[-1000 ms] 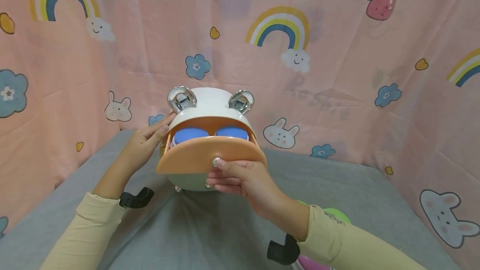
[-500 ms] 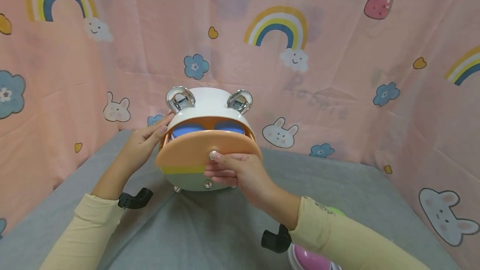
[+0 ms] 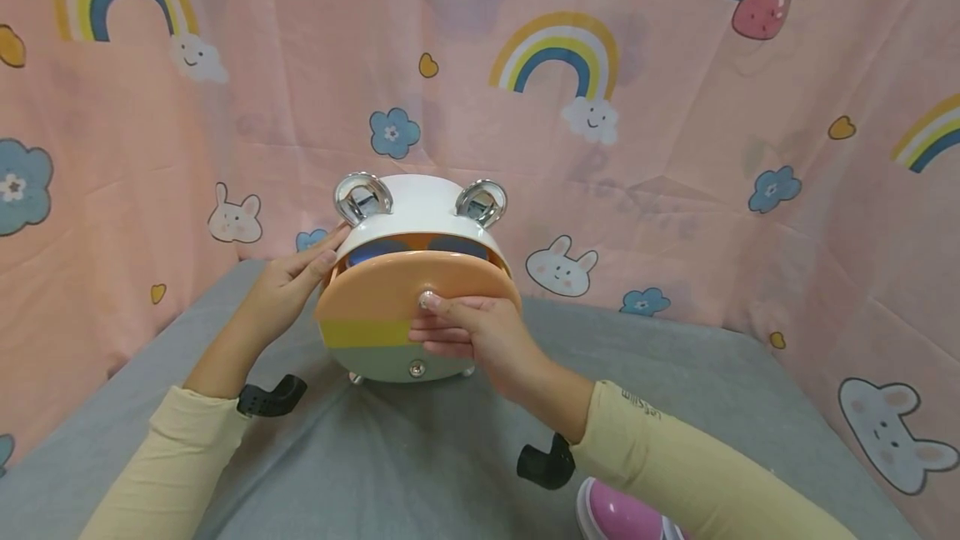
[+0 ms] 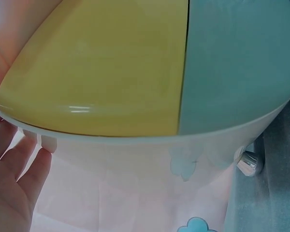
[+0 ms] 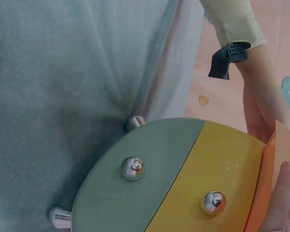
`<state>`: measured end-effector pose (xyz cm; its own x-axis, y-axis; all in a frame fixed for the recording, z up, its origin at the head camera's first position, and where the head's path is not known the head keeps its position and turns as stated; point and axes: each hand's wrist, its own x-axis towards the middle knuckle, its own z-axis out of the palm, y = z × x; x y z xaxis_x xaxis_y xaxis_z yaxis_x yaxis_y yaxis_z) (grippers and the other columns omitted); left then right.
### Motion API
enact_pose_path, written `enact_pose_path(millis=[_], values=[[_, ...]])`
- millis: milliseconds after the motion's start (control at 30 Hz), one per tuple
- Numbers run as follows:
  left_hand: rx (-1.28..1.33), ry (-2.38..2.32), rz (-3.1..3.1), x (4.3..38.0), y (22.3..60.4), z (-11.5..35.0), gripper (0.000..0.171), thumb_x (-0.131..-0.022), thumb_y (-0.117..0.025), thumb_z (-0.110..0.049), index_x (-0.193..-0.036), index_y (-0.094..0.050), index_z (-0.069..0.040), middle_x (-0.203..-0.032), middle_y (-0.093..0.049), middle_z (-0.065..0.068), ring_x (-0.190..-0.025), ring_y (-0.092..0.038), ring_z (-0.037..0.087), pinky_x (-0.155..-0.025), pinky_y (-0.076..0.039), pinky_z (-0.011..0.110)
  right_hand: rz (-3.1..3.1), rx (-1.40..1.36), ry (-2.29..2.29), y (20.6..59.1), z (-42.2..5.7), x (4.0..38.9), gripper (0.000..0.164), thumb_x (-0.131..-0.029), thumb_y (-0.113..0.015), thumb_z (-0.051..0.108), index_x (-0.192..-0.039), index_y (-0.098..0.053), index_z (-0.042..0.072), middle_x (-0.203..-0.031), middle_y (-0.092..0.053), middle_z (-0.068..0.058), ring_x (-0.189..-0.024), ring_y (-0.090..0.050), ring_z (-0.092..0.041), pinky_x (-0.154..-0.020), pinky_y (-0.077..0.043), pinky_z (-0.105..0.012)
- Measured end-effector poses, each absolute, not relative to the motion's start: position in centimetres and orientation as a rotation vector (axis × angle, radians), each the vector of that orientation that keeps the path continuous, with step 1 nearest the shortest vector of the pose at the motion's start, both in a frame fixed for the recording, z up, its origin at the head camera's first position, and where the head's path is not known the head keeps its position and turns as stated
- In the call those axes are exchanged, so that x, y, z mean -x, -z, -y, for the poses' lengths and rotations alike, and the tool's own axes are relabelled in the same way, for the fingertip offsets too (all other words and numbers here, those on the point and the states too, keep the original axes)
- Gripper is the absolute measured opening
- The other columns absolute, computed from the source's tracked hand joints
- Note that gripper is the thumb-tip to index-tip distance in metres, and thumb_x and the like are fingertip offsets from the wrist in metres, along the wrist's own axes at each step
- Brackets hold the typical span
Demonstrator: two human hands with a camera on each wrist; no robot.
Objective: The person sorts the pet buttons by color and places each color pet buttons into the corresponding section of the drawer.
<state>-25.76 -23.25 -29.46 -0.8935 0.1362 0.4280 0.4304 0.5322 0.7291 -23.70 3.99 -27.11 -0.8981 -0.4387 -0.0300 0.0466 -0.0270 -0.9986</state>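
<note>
A small round drawer cabinet (image 3: 423, 200) with a white shell and two chrome ear-like rings stands on the cloth. Its orange top drawer (image 3: 371, 290) is pulled partly out, showing two blue round lids (image 3: 375, 250) inside. My right hand (image 3: 495, 344) pinches the chrome knob (image 3: 423, 299) of that drawer between thumb and fingers. Against the cabinet's left side rests my left hand (image 3: 279, 297), fingers extended along the shell. The yellow drawer (image 4: 106, 72) and the green drawer (image 5: 140, 145) below are pushed in, each with a chrome knob.
A pink and white rounded object (image 3: 622, 511) lies at the front right, partly under my right sleeve. Grey cloth (image 3: 420, 457) covers the table. A pink printed curtain (image 3: 675, 215) hangs behind and at the sides.
My right hand has pushed the orange drawer farther in, away from me, so less of the blue lids shows and the yellow drawer front is uncovered. My left hand stays put.
</note>
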Motion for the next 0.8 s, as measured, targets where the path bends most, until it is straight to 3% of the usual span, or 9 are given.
enact_pose_path(millis=[800], values=[[0.510,1.278,2.427,25.9,29.5,23.2,0.047,-0.108,-0.041,-0.035,-0.152,-0.042,-0.023,-0.160,-0.036,0.001,-0.151,-0.030,0.029,-0.120,-0.029,0.056,-1.917,0.434,2.015,27.0,-3.4,25.3,0.034,-0.099,-0.063,0.018,-0.117,-0.066,-0.009,-0.088,-0.078,-0.004,-0.081,-0.076,-0.012,-0.082,-0.062,-0.031]])
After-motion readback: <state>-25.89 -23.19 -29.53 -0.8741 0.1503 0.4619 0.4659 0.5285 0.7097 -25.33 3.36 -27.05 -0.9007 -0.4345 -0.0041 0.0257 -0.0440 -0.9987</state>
